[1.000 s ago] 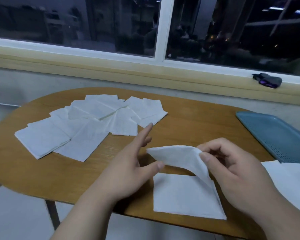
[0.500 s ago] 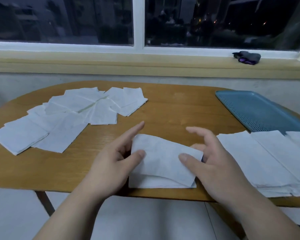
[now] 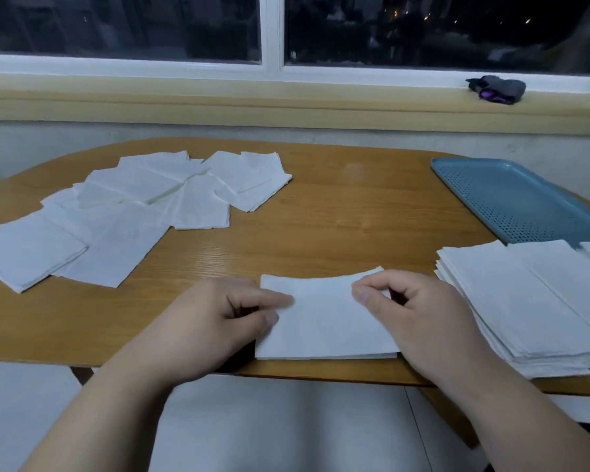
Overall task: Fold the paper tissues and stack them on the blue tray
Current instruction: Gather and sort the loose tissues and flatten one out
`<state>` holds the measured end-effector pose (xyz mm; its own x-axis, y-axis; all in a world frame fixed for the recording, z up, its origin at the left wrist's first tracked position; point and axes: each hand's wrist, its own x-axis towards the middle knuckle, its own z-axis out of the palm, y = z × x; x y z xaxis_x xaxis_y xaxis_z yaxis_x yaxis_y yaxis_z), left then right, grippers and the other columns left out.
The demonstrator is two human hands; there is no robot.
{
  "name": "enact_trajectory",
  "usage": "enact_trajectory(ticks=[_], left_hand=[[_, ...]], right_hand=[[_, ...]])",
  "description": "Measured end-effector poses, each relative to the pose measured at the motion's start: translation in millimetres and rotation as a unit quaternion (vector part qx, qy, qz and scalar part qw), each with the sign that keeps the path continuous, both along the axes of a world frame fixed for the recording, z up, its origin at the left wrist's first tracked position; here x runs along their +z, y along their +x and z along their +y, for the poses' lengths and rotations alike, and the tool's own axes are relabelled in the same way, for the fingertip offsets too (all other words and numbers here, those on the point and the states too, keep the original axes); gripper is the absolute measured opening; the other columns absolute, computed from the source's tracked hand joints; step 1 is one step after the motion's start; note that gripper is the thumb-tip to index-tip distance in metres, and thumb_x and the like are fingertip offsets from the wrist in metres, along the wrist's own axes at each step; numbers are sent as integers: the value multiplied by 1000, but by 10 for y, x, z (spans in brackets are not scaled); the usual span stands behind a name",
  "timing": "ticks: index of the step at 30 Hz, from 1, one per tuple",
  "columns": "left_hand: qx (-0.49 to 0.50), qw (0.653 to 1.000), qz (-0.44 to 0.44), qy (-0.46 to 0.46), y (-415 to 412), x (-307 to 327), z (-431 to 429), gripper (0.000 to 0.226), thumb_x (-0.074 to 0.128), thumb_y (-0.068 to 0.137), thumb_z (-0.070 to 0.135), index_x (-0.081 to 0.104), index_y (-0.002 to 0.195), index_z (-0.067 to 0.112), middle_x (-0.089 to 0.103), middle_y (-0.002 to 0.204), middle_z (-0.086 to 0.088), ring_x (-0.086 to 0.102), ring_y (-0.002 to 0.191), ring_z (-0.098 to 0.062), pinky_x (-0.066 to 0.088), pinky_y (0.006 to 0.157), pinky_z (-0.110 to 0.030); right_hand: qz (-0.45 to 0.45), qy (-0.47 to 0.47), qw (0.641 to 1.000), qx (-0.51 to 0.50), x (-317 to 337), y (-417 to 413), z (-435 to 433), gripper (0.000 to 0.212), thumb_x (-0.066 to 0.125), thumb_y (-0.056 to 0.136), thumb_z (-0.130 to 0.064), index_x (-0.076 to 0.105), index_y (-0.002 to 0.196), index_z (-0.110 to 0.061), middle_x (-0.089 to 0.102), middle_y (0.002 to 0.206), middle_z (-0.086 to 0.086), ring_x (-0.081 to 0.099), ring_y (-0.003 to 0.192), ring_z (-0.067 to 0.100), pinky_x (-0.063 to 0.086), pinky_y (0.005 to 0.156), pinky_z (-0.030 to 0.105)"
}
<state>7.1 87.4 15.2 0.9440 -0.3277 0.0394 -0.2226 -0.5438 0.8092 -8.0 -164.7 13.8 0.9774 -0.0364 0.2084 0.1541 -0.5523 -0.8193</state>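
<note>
A white folded tissue (image 3: 324, 321) lies flat at the near edge of the wooden table (image 3: 338, 226). My left hand (image 3: 225, 321) pinches its left edge between forefinger and thumb. My right hand (image 3: 419, 318) has curled fingers and pinches the tissue's far right corner. To the right sits a stack of folded tissues (image 3: 525, 308). The blue perforated tray (image 3: 511, 199) lies behind that stack, with nothing on its visible part. Several unfolded tissues (image 3: 133, 212) are spread across the table's left side.
A dark grey and purple object (image 3: 498, 88) rests on the window sill at the back right. The sill and wall run close behind the table. Pale floor shows below the table's near edge.
The lifted half of the tissue has come down onto the lower half, so it now lies folded. Both hands have dropped onto its side edges.
</note>
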Motion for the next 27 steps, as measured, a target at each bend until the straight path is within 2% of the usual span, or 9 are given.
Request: enact_trajectory(ticks=[3, 5, 9, 13, 16, 20, 25, 27], left_hand=[[-2, 998, -22, 51, 36, -29, 17, 22, 71, 90, 25, 76, 98, 45, 67, 90, 24, 58, 101, 5, 41, 81, -11], [4, 995, -42, 87, 71, -42, 25, 19, 72, 88, 29, 74, 96, 46, 65, 95, 31, 54, 106, 8, 41, 87, -13], [-11, 988, -65, 138, 117, -73, 1, 18, 72, 88, 31, 75, 100, 44, 60, 97, 40, 49, 108, 12, 37, 85, -7], [-6, 985, -80, 155, 141, -106, -14, 17, 72, 87, 31, 76, 101, 41, 63, 91, 32, 48, 107, 9, 36, 83, -5], [-4, 984, -78, 159, 138, -106, -11, 14, 71, 87, 32, 75, 97, 41, 58, 99, 32, 48, 107, 7, 41, 85, -12], [21, 990, -67, 125, 166, -73, 9, 9, 67, 88, 39, 74, 92, 42, 56, 96, 24, 51, 100, 4, 45, 78, -20], [107, 988, -71, 82, 308, -1, 130, 9, 63, 90, 41, 72, 89, 41, 57, 92, 22, 54, 89, 7, 40, 68, -15], [140, 984, -73, 77, 367, -2, 191, 10, 62, 91, 42, 72, 93, 39, 59, 92, 18, 53, 88, 9, 40, 69, -14]], right_hand=[[-4, -43, 999, 5, -38, 10, -30, 14, 71, 87, -33, 75, 76, -41, 67, 77, -2, 57, 76, 10, 44, 66, 21], [-6, -77, 997, 13, -60, 25, -47, 13, 71, 89, -28, 76, 84, -40, 63, 74, -4, 56, 80, 7, 42, 67, 14], [-1, -159, 987, 21, -163, 82, -79, 20, 66, 92, -19, 77, 104, -30, 63, 82, -11, 51, 97, -4, 35, 76, 2], [7, -223, 974, 39, -228, 111, -98, 22, 61, 94, -26, 73, 111, -34, 50, 93, -26, 41, 106, -8, 32, 83, 4], [-14, -253, 967, 17, -203, 111, -108, 20, 63, 92, -28, 73, 107, -36, 44, 97, -26, 40, 105, -4, 33, 81, 9], [-25, -218, 976, -7, -120, 151, -61, 14, 63, 90, -28, 71, 97, -37, 44, 101, -28, 44, 106, -3, 36, 77, 13], [-16, -219, 975, 33, 94, 448, 232, 11, 59, 94, -34, 69, 99, -38, 48, 102, -27, 41, 103, -5, 34, 74, 11], [-10, -221, 974, 44, 193, 664, 408, 12, 58, 95, -35, 69, 99, -36, 49, 104, -25, 41, 105, -3, 36, 78, 17]])
